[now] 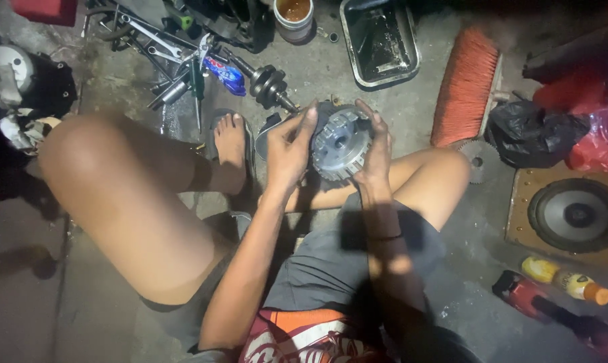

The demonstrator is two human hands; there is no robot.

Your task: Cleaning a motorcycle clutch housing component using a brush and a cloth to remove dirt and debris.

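I hold a round grey metal clutch hub (341,142) with a toothed rim and a centre hole up in front of me, above my legs. My left hand (289,149) grips its left side with the fingers curled over the top edge. My right hand (376,149) grips its right side. I sit on a concrete floor with my knees apart, and my left foot in a sandal (231,144) rests just left of the hub.
Wrenches and pliers (176,57) lie at the upper left beside a crankshaft (269,84). A black oil tray (379,42) and a cup (294,17) stand at the top. An orange brush (465,84), a gear (477,160), a black bag (529,134), a speaker (576,214) and a bottle (565,279) sit at the right.
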